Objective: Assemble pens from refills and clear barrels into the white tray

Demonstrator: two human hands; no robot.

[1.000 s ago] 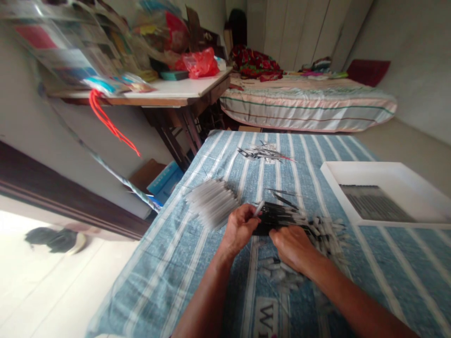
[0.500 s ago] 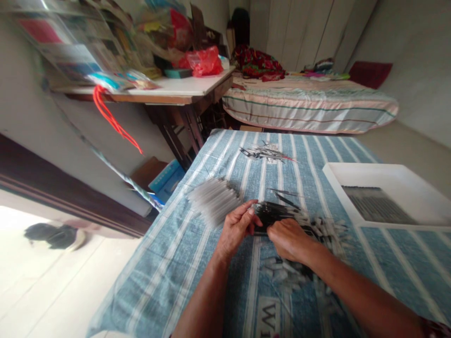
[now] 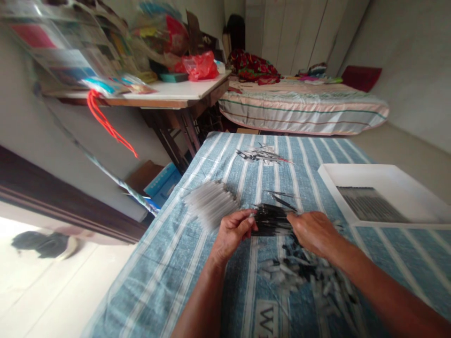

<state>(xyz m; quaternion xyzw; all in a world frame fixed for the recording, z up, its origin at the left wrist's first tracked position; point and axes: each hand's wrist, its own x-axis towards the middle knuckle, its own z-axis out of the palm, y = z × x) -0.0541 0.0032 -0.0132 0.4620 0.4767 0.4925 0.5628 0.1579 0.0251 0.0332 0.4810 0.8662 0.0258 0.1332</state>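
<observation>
A bundle of thin black pen-like sticks [image 3: 271, 220] lies on the striped cloth between my hands. My left hand [image 3: 234, 230] is closed at the bundle's left end, thumb and fingers bent against the stick ends. At the right end, my right hand [image 3: 313, 230] is curled shut around stick ends; its palm side is hidden. A few loose dark sticks [image 3: 283, 202] lie just beyond the bundle. Nearer to me spreads a blurred heap of small translucent and black caps [image 3: 289, 272]. To the left of my left hand lies a pile of whitish translucent tubes [image 3: 211, 204].
A white tray [image 3: 398, 171] at the right holds a row of grey sticks [image 3: 373, 204]. Thin dark and light pieces [image 3: 262, 155] lie at the far end of the blue striped tablecloth [image 3: 169, 281]. Beyond stand a cluttered side table [image 3: 176, 94] and a bed [image 3: 303, 110].
My right hand has slid right, from over the middle of the black sticks to their right end, uncovering more of them. My left hand stays at the left end. The view has shifted slightly.
</observation>
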